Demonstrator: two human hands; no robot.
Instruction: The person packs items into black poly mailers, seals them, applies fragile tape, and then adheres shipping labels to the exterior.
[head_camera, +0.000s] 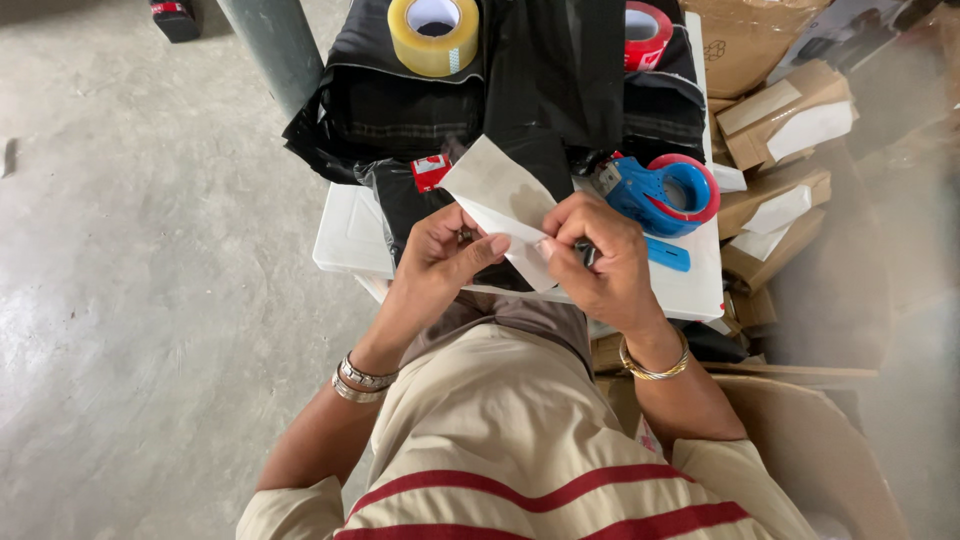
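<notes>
shirt: beige, red stripes | left wrist: silver bangles (360, 380) | right wrist: gold bangle (655, 368)

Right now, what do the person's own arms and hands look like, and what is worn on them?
Both arms are bare from short cream sleeves with dark red stripes. The left hand has a stack of silver metal bangles at its wrist. The right hand has a thin gold bangle at its wrist. No gloves; rings cannot be made out.
</notes>
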